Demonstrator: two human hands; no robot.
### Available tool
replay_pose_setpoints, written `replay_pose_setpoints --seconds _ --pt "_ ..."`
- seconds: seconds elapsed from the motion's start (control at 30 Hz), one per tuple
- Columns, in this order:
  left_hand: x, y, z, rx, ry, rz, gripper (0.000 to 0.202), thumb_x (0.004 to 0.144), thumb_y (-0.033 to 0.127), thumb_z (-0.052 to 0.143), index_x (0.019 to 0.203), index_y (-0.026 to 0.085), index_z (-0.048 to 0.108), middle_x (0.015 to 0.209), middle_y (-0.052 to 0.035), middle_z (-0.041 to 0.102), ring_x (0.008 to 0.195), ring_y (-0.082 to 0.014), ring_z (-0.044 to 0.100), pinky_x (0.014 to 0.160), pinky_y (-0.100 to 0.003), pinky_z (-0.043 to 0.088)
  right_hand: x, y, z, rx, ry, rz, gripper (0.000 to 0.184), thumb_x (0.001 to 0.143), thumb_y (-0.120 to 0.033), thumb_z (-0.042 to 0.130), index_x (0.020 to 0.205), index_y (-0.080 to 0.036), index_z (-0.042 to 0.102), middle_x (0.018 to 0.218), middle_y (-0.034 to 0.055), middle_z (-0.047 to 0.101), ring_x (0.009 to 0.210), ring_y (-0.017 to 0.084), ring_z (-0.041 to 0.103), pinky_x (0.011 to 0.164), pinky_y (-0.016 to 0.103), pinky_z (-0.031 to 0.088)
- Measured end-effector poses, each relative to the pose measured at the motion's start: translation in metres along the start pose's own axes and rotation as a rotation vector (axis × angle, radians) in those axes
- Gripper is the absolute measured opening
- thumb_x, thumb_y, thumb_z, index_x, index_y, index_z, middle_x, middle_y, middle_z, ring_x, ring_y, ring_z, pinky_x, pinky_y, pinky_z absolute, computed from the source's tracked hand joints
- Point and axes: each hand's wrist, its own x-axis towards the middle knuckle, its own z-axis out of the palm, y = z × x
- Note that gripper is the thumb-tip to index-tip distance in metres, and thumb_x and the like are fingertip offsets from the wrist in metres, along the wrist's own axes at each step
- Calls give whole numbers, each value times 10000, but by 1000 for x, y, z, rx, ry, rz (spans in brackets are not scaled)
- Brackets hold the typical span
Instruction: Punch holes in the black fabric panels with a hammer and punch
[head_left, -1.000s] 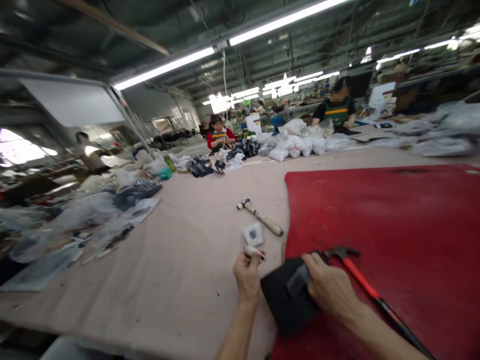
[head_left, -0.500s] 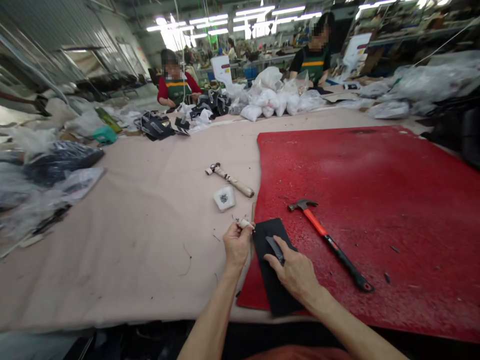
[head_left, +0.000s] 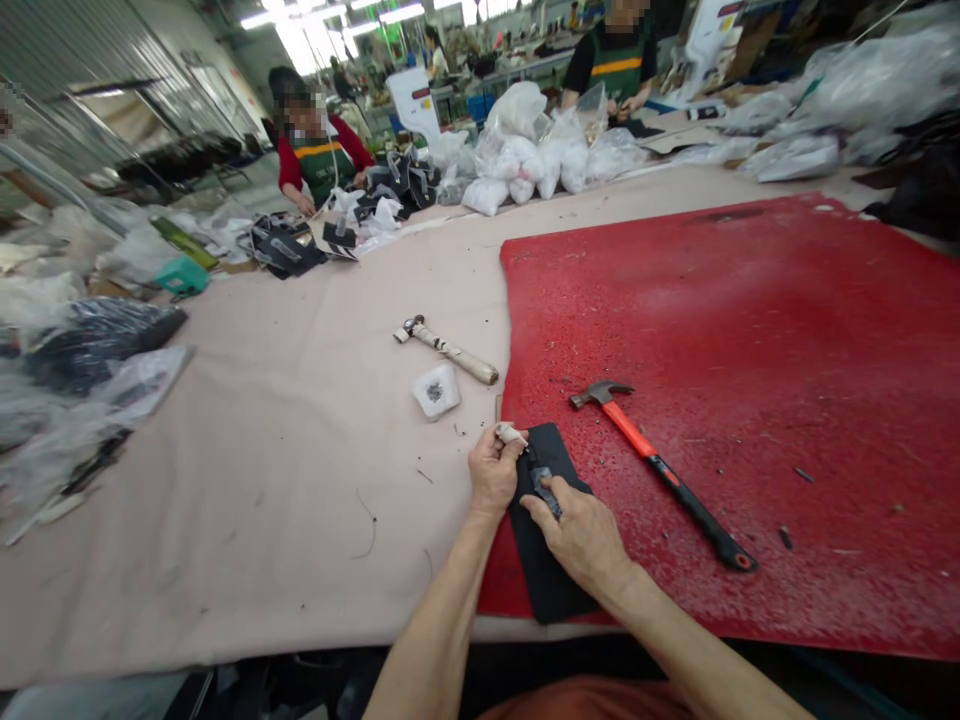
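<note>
My left hand (head_left: 493, 478) is closed around a small white-wrapped tool (head_left: 511, 434), held over the top left edge of a black rectangular panel (head_left: 546, 570). Its working end is too small to make out. My right hand (head_left: 589, 535) grips a flat dark grey piece (head_left: 545, 490) between thumb and fingers, low over the same panel; its kind does not show. The panel lies on the left edge of a red mat (head_left: 720, 330). Right of it rests a claw hammer (head_left: 660, 475) with a red and black handle.
A hammer with a white-wrapped handle (head_left: 454, 352) and a small white tub with dark bits (head_left: 436, 391) lie on the pale table cover (head_left: 262, 480). Bags of white material (head_left: 517, 165) line the far side, where two people work. Plastic-wrapped bundles (head_left: 105, 340) crowd the left.
My left hand has moved right, bringing the white-wrapped tool over the panel's edge. The dark grey piece in my right hand is now closer to it. The camera view has tilted and shifted.
</note>
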Motion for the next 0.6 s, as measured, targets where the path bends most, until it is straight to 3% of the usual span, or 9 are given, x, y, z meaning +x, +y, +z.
replay_pose_setpoints --seconds 0.43,0.6 --pt "-4 -3 0 114 -29 36 160 812 221 661 964 172 661 928 -53 778 875 -198 736 789 -299 561 -1 3 3 101 6 3 357 987 -445 496 1178 -165 608 1011 123 738 920 284 715 761 347 510" --pt "-5 -6 3 206 -1 89 111 841 229 649 942 186 667 936 -44 775 881 -192 723 806 -300 545 -4 7 -13 112 -49 -69 486 949 -518 536 1287 -170 562 1080 116 707 931 270 692 791 349 500"
